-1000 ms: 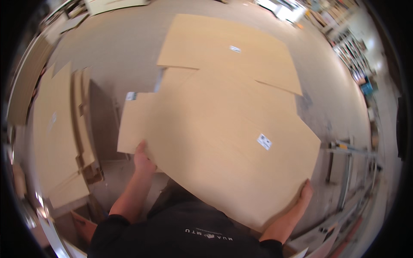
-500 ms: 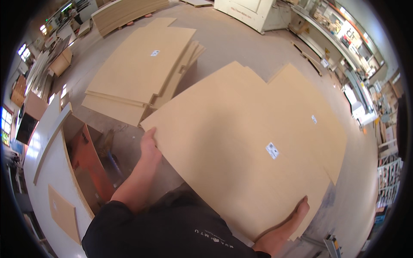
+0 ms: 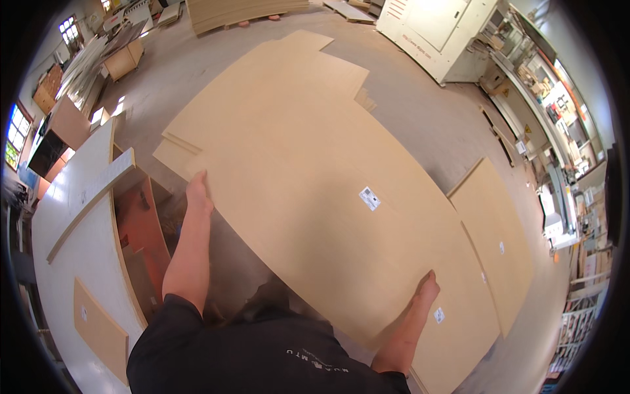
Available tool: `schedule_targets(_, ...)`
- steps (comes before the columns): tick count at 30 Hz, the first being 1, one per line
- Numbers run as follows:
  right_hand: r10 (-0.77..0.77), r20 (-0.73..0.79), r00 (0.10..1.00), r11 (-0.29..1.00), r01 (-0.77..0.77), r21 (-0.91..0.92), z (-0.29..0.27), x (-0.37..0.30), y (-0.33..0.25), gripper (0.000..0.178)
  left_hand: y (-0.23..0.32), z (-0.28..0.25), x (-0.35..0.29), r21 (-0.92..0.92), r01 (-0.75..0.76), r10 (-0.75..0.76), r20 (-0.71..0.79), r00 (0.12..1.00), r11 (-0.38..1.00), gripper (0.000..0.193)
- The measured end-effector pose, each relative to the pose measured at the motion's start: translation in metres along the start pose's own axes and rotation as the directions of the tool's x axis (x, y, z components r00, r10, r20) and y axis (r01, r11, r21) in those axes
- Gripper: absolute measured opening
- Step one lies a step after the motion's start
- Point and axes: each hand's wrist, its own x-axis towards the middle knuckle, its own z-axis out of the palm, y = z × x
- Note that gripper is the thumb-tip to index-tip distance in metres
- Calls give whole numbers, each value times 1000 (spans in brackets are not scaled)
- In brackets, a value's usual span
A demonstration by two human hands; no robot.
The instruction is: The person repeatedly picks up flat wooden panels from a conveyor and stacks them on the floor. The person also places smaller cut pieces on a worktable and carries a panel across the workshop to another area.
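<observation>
Large tan fibreboard panel (image 3: 315, 217) with a small white label (image 3: 369, 197), carried flat in front of the body, above the workshop floor (image 3: 420, 111). Left hand (image 3: 198, 194) clamped on the panel's left edge, thumb on top. Right hand (image 3: 425, 290) closed on the near right edge, fingers hidden below. Under and beyond the panel, more tan sheets (image 3: 262, 92) lying on the floor, another sheet (image 3: 495, 236) at right. At left, a white curved worktable (image 3: 72, 223); far behind, a cream machine cabinet (image 3: 440, 33).
</observation>
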Motion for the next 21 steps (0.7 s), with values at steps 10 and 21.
schedule_targets(10, 94, 58, 994, 984, -102, 148, 76, -31, 7, 49, -2, -6, 36, 183, 149, -143, -46, 989, 972, 33)
schedule_targets(21, 77, 165, 983, 960, -117, 254, 100, -55, -13, 47, -58, 20, -126, 532, 501, -654, 139, 744, 683, 32)
